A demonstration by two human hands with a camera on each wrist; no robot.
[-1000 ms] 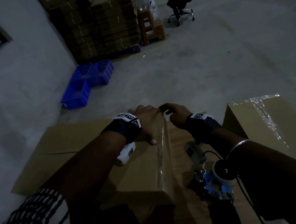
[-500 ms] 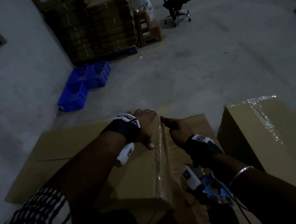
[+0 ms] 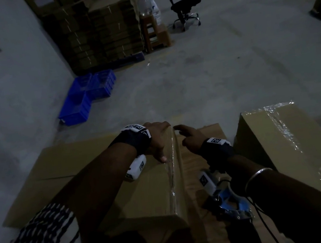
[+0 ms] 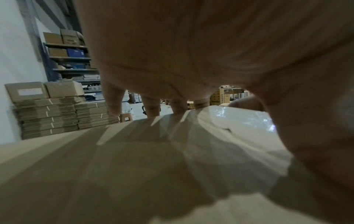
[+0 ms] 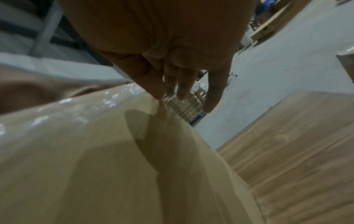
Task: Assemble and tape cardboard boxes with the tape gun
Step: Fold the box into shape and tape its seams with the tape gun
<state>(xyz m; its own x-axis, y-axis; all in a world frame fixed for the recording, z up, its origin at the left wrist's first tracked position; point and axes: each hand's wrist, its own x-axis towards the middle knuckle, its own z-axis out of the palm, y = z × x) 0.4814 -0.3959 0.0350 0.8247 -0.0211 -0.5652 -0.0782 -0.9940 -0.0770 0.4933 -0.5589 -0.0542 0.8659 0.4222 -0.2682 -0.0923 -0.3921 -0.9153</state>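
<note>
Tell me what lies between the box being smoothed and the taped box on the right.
In the head view, the blue tape gun lies on the wooden tabletop between the box and taped box.

1. The left forearm (image 3: 94,185) reaches forward from the lower left and wears a dark wrist band (image 3: 135,139) with a white camera unit under it.
2. The left hand (image 3: 157,136) lies palm down, with the fingers (image 4: 114,101) spread and nearly straight, their tips touching the surface below.
3. The left thumb (image 3: 162,157) points back toward the body.
4. The right forearm (image 3: 280,193) comes from the lower right and carries a metal bangle (image 3: 256,176) and a dark wrist band (image 3: 217,148).
5. The right hand (image 3: 189,138) is just beside the left one, with the fingers (image 5: 184,84) extended forward and loosely together, holding nothing.
</note>
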